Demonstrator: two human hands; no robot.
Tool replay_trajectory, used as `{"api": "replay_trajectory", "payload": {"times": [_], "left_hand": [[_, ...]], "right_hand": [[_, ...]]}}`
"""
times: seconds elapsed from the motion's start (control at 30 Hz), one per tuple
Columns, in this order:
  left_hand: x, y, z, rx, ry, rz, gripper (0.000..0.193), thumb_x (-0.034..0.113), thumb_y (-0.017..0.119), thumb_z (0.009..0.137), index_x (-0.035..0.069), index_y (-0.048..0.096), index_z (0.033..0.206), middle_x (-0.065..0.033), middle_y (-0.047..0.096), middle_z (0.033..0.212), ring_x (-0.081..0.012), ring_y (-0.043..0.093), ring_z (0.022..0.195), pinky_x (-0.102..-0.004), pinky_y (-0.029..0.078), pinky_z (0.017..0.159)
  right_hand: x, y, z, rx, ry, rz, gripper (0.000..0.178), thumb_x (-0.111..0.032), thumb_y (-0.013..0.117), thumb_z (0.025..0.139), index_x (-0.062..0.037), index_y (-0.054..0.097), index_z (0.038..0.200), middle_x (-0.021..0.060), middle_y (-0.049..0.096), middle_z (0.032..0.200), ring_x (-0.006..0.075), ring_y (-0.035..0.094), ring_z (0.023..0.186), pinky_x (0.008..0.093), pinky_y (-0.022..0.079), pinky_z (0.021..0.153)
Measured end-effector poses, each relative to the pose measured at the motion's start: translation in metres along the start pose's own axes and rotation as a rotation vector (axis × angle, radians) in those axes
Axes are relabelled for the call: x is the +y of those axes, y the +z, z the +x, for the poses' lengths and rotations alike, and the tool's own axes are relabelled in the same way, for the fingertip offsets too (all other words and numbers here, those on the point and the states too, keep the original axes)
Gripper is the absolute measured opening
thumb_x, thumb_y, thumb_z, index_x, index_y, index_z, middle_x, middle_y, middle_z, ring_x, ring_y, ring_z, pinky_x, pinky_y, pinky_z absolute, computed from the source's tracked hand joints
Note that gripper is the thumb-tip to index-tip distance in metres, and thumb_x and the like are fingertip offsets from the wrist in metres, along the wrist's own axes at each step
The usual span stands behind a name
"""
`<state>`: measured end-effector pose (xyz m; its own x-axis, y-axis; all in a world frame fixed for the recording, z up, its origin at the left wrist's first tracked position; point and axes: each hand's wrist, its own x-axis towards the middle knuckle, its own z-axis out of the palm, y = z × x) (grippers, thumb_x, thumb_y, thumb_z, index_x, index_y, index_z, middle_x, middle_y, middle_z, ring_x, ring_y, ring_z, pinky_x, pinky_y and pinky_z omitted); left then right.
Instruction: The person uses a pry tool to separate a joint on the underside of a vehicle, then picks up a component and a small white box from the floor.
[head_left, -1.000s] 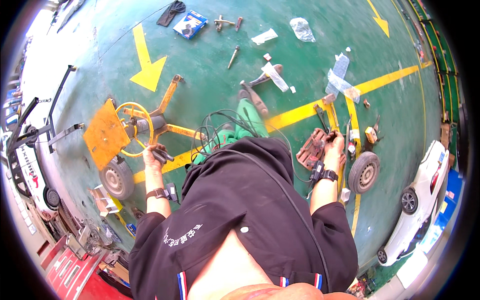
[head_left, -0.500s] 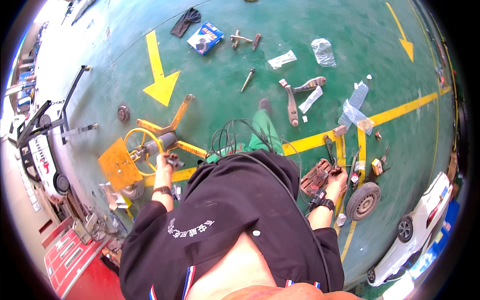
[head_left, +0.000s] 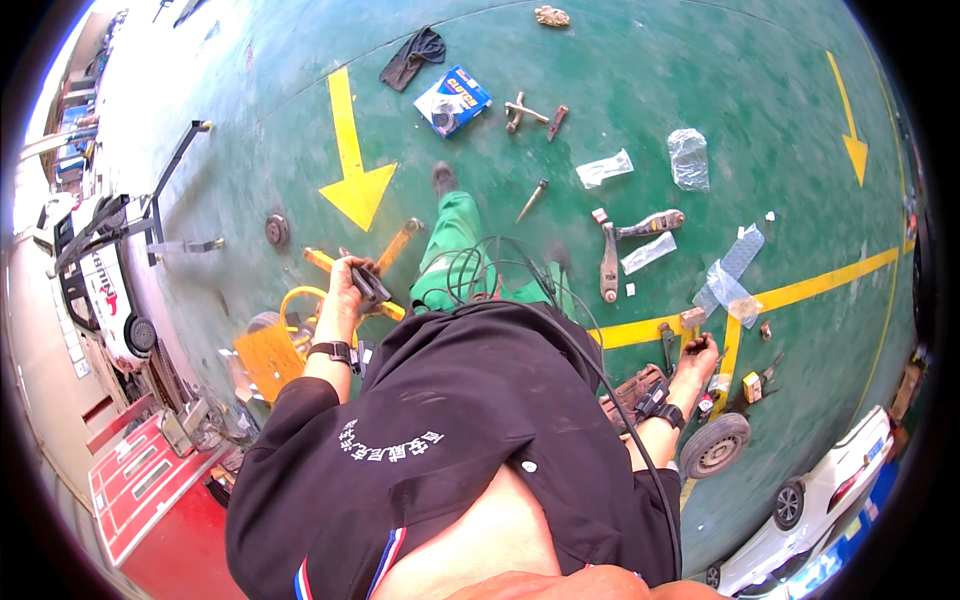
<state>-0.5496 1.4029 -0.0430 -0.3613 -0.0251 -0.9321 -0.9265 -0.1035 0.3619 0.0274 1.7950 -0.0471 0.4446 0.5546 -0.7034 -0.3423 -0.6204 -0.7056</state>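
Observation:
My left hand (head_left: 345, 287) is closed around a dark, block-shaped metal part (head_left: 370, 284), held in front of the yellow stand on the left. My right hand (head_left: 696, 356) is out to the right above the floor, palm partly up. Its fingers are loosely curled and a little apart, with nothing visible in them. Just below that hand lies a brown tool case (head_left: 632, 395), partly hidden by my right forearm and a black cable (head_left: 560, 335). The cable runs over my dark shirt and loops in front of my green trousers (head_left: 455, 240).
A yellow stand with a handwheel (head_left: 300, 300) is at left. Control arms (head_left: 610, 262), plastic wrap (head_left: 688, 160), a blue box (head_left: 453, 102) and a T-shaped tool (head_left: 525, 113) lie ahead. A wheel (head_left: 715, 446) and a white car (head_left: 810, 500) are at right.
My left hand has risen from beside the handwheel with the dark part in it. My right hand has moved forward, away from the tool case. One leg has stepped forward; the view has shifted.

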Motion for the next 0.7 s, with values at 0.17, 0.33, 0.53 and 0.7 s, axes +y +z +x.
{"api": "replay_trajectory", "payload": {"times": [0.17,0.33,0.53,0.7], "left_hand": [[0.094,0.038,0.081,0.063,-0.137,0.104,0.016,0.009,0.051,0.067,-0.001,0.050,0.081,-0.0132,0.057,0.073,-0.0316,0.059,0.070,-0.0437,0.049,0.066],[0.224,0.110,0.131,-0.086,-0.059,0.351,0.005,0.009,0.050,0.070,0.004,0.047,0.071,-0.0108,0.052,0.063,-0.0296,0.055,0.061,-0.0421,0.048,0.065],[0.336,0.181,0.159,-0.143,0.099,0.536,0.012,0.006,0.053,0.071,0.004,0.047,0.081,-0.0117,0.054,0.068,-0.0293,0.057,0.062,-0.0394,0.049,0.061],[0.348,0.218,0.148,-0.203,0.018,0.532,0.018,0.005,0.051,0.072,0.000,0.043,0.088,-0.0126,0.052,0.069,-0.0294,0.056,0.062,-0.0393,0.049,0.061]], "right_hand": [[0.061,0.016,-0.016,0.121,0.003,0.139,0.011,-0.010,0.051,0.086,-0.0071,0.055,0.076,0.0004,0.052,0.060,0.0115,0.048,0.052,0.0209,0.040,0.049],[0.159,0.015,-0.064,0.224,0.128,0.232,0.010,-0.012,0.050,0.085,-0.0107,0.056,0.078,-0.0029,0.054,0.066,0.0095,0.051,0.055,0.0225,0.041,0.049],[0.170,0.100,-0.172,0.299,0.097,0.264,0.008,-0.010,0.050,0.086,-0.0093,0.057,0.080,-0.0027,0.056,0.071,0.0089,0.052,0.058,0.0226,0.041,0.051],[0.191,0.111,-0.191,0.337,0.070,0.279,0.009,-0.011,0.050,0.087,-0.0077,0.058,0.085,-0.0010,0.057,0.072,0.0090,0.052,0.059,0.0231,0.041,0.051]]}}
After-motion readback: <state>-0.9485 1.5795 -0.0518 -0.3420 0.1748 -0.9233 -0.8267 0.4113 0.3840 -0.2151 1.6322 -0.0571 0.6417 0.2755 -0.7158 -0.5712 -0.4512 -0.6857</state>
